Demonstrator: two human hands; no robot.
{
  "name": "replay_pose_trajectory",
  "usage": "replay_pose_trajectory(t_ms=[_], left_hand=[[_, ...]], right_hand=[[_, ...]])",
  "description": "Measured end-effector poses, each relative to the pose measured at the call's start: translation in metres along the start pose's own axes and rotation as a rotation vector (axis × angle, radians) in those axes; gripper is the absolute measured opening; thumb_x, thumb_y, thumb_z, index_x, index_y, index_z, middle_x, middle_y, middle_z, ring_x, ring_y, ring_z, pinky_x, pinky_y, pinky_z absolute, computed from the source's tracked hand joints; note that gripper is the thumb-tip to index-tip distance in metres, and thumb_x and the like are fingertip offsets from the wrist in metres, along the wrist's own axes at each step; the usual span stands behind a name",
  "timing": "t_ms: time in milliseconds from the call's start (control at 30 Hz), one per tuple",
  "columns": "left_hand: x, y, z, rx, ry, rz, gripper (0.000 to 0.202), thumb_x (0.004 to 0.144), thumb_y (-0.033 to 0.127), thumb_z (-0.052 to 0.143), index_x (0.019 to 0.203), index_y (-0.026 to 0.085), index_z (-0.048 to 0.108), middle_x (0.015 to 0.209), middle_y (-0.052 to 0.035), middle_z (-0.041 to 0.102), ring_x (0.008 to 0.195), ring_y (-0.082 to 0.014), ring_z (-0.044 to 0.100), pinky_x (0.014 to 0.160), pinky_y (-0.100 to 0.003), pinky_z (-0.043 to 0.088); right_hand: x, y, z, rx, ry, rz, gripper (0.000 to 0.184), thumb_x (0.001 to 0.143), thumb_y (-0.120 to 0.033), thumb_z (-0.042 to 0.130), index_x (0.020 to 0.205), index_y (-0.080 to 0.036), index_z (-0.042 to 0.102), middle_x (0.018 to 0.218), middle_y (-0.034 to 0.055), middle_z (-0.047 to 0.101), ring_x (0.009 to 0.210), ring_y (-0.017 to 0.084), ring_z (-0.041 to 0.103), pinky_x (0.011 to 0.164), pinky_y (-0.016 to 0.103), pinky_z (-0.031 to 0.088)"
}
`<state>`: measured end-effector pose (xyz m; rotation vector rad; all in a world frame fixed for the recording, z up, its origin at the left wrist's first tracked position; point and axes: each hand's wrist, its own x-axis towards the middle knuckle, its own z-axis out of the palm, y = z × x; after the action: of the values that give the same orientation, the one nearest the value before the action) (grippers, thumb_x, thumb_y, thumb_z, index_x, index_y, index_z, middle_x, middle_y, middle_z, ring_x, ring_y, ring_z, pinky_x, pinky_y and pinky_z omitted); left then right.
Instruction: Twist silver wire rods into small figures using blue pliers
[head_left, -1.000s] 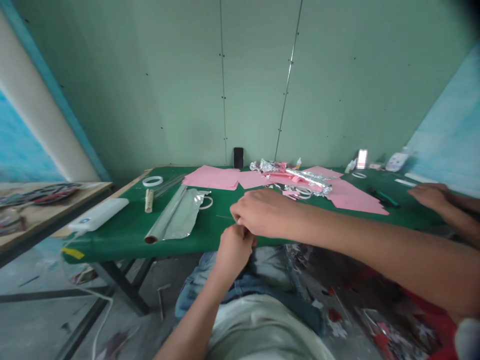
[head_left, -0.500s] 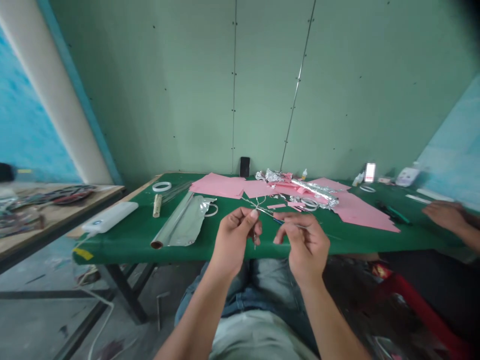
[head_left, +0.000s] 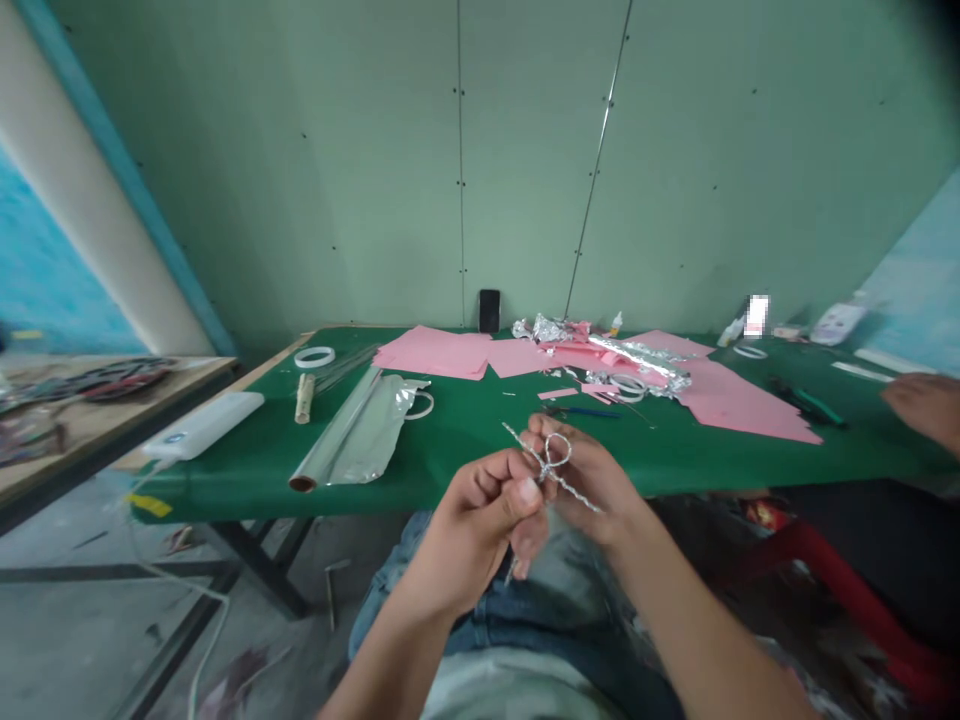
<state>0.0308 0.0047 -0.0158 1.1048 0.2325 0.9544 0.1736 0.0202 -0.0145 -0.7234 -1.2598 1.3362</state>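
A twisted silver foil wire piece, with a small round loop and several thin arms, is held up over the table's front edge. My left hand is closed, pinching it at the crossing below the loop between thumb and fingers. My right hand is curled around its far side, fingertips touching it from behind; those fingers are partly hidden. Just beyond my hands, a slim blue-handled tool lies on the green table.
A foil roll, white tape ring, and white power strip-like box lie left. Pink sheets and crumpled foil spread behind. A phone leans on the wall. Another person's hand rests at far right.
The blue-handled tool has left my right hand and now lies on the table. Both hands have come together, and the wire piece is raised nearer with its loop showing.
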Motion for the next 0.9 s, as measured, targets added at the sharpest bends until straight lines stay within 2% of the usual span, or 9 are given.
replay_pose_trajectory(t_ms=[167, 200, 300, 367, 400, 500, 633, 767, 900], left_hand=[[-0.005, 0.008, -0.003, 0.475, -0.05, -0.113, 0.024, 0.09, 0.036, 0.061, 0.073, 0.02, 0.053, 0.053, 0.0041, 0.05, 0.043, -0.0092, 0.04, 0.043, -0.021, 0.033], [-0.005, 0.009, -0.003, 0.612, -0.027, -0.104, 0.024, 0.091, 0.033, 0.059, 0.072, 0.02, 0.052, 0.054, 0.0037, 0.051, 0.046, -0.0101, 0.042, 0.046, -0.022, 0.033], [0.003, 0.006, -0.007, 0.944, 0.108, -0.025, 0.026, 0.088, 0.024, 0.059, 0.064, 0.02, 0.052, 0.054, 0.0027, 0.054, 0.051, -0.0122, 0.046, 0.052, -0.024, 0.032], [0.014, 0.0, -0.016, 0.961, 0.242, 0.003, 0.026, 0.084, 0.022, 0.063, 0.059, 0.02, 0.054, 0.051, 0.0026, 0.055, 0.049, -0.0126, 0.046, 0.052, -0.026, 0.029], [0.021, -0.004, -0.023, 0.885, 0.336, 0.026, 0.027, 0.08, 0.02, 0.065, 0.056, 0.019, 0.054, 0.049, 0.0028, 0.054, 0.048, -0.0124, 0.045, 0.051, -0.026, 0.027], [0.043, -0.008, -0.041, 0.786, 0.444, 0.096, 0.029, 0.082, 0.021, 0.06, 0.056, 0.02, 0.049, 0.045, 0.0044, 0.048, 0.042, -0.0113, 0.041, 0.048, -0.026, 0.025], [0.058, 0.0, -0.05, 0.566, 0.485, 0.172, 0.028, 0.085, 0.036, 0.058, 0.064, 0.02, 0.048, 0.05, 0.0061, 0.046, 0.041, -0.0093, 0.039, 0.045, -0.023, 0.029], [0.049, 0.007, -0.035, 0.36, 0.441, 0.181, 0.033, 0.082, 0.047, 0.062, 0.07, 0.019, 0.048, 0.053, 0.0069, 0.043, 0.044, -0.008, 0.04, 0.044, -0.021, 0.032], [0.035, 0.01, -0.015, 0.14, 0.373, 0.165, 0.034, 0.078, 0.043, 0.072, 0.072, 0.018, 0.05, 0.054, 0.0074, 0.044, 0.042, -0.0049, 0.036, 0.041, -0.017, 0.03]], right_hand=[[0.044, -0.056, -0.017, -0.24, -0.387, 0.261, 0.019, 0.068, -0.03, 0.078, 0.067, -0.015, 0.066, 0.063, 0.0008, 0.067, 0.045, 0.008, 0.05, 0.041, 0.02, 0.04], [0.051, -0.068, -0.015, -0.41, -0.494, 0.269, 0.014, 0.071, -0.028, 0.074, 0.066, -0.016, 0.067, 0.063, 0.0003, 0.068, 0.046, 0.009, 0.052, 0.044, 0.021, 0.042], [0.065, -0.094, 0.001, -0.869, -0.632, 0.11, 0.009, 0.071, -0.014, 0.069, 0.064, -0.019, 0.069, 0.06, -0.0018, 0.068, 0.05, 0.01, 0.056, 0.048, 0.023, 0.042], [0.064, -0.1, 0.013, -1.157, -0.598, -0.083, 0.018, 0.067, -0.004, 0.068, 0.059, -0.02, 0.067, 0.054, -0.0037, 0.064, 0.048, 0.01, 0.052, 0.048, 0.024, 0.037], [0.061, -0.099, 0.018, -1.291, -0.527, -0.196, 0.021, 0.066, -0.002, 0.067, 0.056, -0.02, 0.065, 0.054, -0.0037, 0.062, 0.049, 0.01, 0.051, 0.049, 0.025, 0.035], [0.046, -0.084, 0.022, -1.481, -0.263, -0.483, 0.02, 0.071, -0.003, 0.067, 0.06, -0.02, 0.062, 0.069, 0.0011, 0.063, 0.068, 0.016, 0.056, 0.057, 0.028, 0.037], [0.023, -0.05, 0.004, -1.268, -0.022, -0.611, 0.017, 0.091, -0.015, 0.053, 0.082, -0.022, 0.065, 0.085, 0.0029, 0.062, 0.079, 0.016, 0.058, 0.067, 0.029, 0.044], [0.006, -0.012, -0.011, -0.408, 0.315, -0.555, 0.01, 0.085, -0.026, 0.068, 0.076, -0.021, 0.068, 0.083, 0.0016, 0.061, 0.072, 0.014, 0.055, 0.066, 0.028, 0.044], [-0.002, 0.017, -0.006, -0.009, 0.432, -0.476, 0.019, 0.086, -0.04, 0.067, 0.079, -0.024, 0.061, 0.084, -0.0011, 0.056, 0.07, 0.012, 0.053, 0.062, 0.026, 0.046]])
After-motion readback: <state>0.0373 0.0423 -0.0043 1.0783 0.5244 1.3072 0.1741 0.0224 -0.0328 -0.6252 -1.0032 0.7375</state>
